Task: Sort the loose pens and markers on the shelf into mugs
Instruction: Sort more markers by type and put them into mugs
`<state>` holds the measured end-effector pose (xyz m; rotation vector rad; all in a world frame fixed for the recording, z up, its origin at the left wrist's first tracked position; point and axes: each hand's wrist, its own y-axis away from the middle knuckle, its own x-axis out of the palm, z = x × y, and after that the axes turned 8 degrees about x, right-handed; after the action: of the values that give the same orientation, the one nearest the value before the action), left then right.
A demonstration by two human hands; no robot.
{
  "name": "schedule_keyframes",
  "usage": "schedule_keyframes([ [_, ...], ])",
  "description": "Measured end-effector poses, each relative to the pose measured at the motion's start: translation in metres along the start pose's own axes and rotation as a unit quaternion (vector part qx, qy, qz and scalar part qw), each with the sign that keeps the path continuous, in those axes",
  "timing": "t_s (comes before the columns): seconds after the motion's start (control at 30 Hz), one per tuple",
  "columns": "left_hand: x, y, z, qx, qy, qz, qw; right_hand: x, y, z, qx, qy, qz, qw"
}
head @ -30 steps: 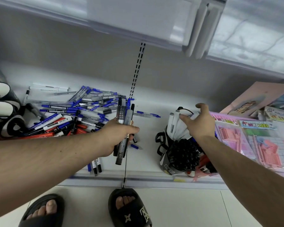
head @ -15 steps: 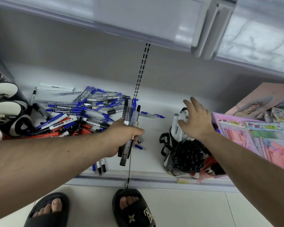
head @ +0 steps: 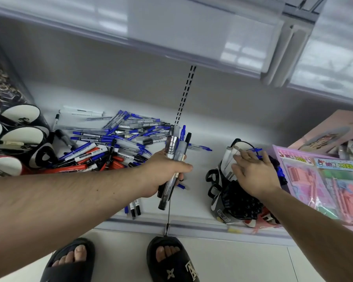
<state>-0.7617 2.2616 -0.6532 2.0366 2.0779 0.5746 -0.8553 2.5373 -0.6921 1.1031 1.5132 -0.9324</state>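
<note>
Markers in left hand grip, upright.

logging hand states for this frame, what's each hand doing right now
Left hand: closed around a bundle of pens and markers, held upright.
Right hand: open, fingers spread over the pens in the mug; it grips nothing.
</note>
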Motion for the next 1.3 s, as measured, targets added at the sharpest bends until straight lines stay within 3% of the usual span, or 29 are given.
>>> schedule_keyframes([
  [0.1, -0.002, 0.003, -0.002, 0.012, -0.01, 0.021, 1.0, -0.005, -0.002, -0.003, 0.03, 0.03, 0.076, 0.996],
  [0.2, -0.005, 0.003, -0.001, 0.023, -0.02, 0.023, 0.999, -0.011, -0.006, 0.011, 0.003, 0.038, 0.11, 0.993],
  [0.43, -0.006, 0.01, -0.005, 0.031, -0.012, 0.025, 0.999, -0.027, -0.008, 0.002, 0.075, 0.03, 0.189, 0.979],
  [0.5, -0.005, 0.012, -0.006, 0.037, -0.006, 0.027, 0.999, -0.03, -0.01, 0.005, 0.076, 0.019, 0.178, 0.981],
  [0.57, -0.003, 0.015, -0.006, 0.048, -0.023, 0.035, 0.998, -0.045, -0.009, 0.019, 0.095, -0.083, 0.067, 0.99],
  [0.6, -0.002, 0.016, -0.006, 0.055, -0.033, 0.038, 0.997, -0.06, -0.007, 0.031, 0.123, -0.191, -0.003, 0.974],
  [0.63, -0.001, 0.018, -0.004, 0.061, -0.037, 0.039, 0.997, -0.077, -0.004, 0.047, 0.154, -0.32, -0.048, 0.934],
  [0.7, 0.0, 0.021, -0.002, 0.074, -0.047, 0.044, 0.995, -0.107, 0.006, 0.08, 0.148, -0.531, -0.041, 0.834],
  [0.77, 0.002, 0.025, -0.002, 0.089, -0.052, 0.051, 0.993, -0.13, 0.023, 0.109, 0.07, -0.612, -0.016, 0.788],
  [0.87, 0.004, 0.03, -0.005, 0.108, -0.051, 0.063, 0.991, -0.147, 0.042, 0.132, -0.038, -0.57, 0.016, 0.821],
  [0.93, 0.004, 0.033, -0.007, 0.121, -0.054, 0.075, 0.988, -0.15, 0.044, 0.134, -0.037, -0.522, 0.039, 0.851],
  [1.03, 0.001, 0.036, -0.007, 0.13, -0.061, 0.082, 0.986, -0.153, 0.041, 0.136, -0.018, -0.486, 0.109, 0.867],
  [1.3, -0.011, 0.046, -0.007, 0.109, -0.035, 0.144, 0.983, -0.152, 0.04, 0.136, 0.022, -0.594, 0.225, 0.772],
])
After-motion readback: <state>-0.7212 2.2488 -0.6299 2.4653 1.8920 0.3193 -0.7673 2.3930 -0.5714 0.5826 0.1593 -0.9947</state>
